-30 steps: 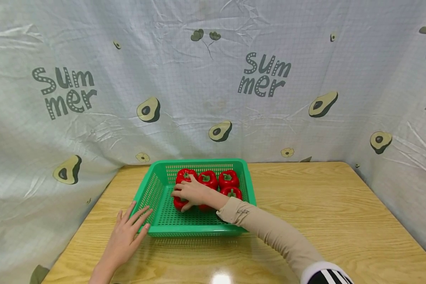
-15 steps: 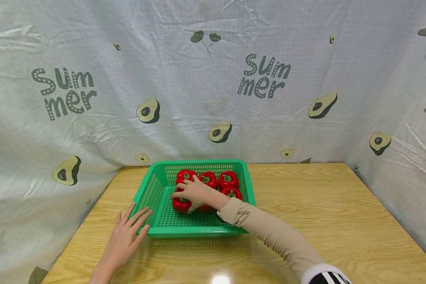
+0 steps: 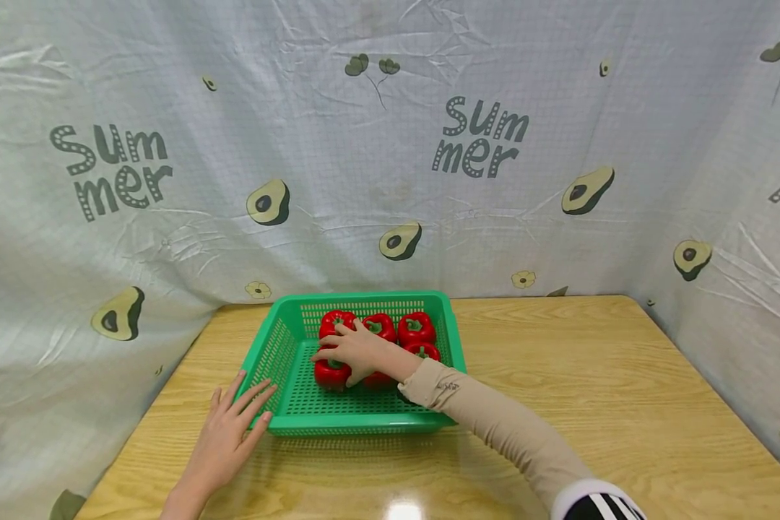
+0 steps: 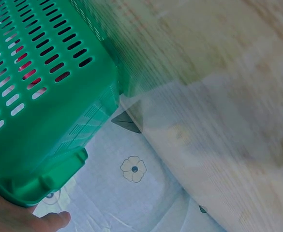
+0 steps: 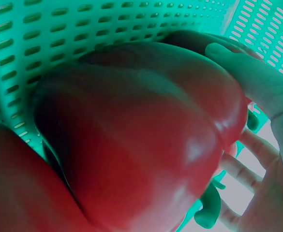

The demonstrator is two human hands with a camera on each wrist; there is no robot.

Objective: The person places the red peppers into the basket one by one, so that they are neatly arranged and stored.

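Note:
In the head view my right hand [image 3: 364, 354] is over a red bell pepper [image 3: 331, 374] at the front left of the group, fingers spread above it and thumb at its right side. The right wrist view shows a large red pepper [image 5: 141, 130] up close, with the thumb and loosely extended fingers beyond it. More red peppers with green stems, such as one at the back right [image 3: 417, 328], stand in two rows in a green plastic basket [image 3: 357, 425]. My left hand [image 3: 227, 433] rests with straight, spread fingers on the basket's left rim.
The basket, with slotted walls [image 4: 49, 43], stands on a wooden table [image 3: 572, 375] near its back edge. Behind and at both sides hangs a pale cloth [image 3: 338, 144] printed with avocados. Inside the basket, bare slotted floor [image 3: 299, 401] shows left of the peppers.
My right thumb has shifted right, from the front of the front-left pepper to its right side, and more of that pepper shows. The left hand keeps its place on the rim.

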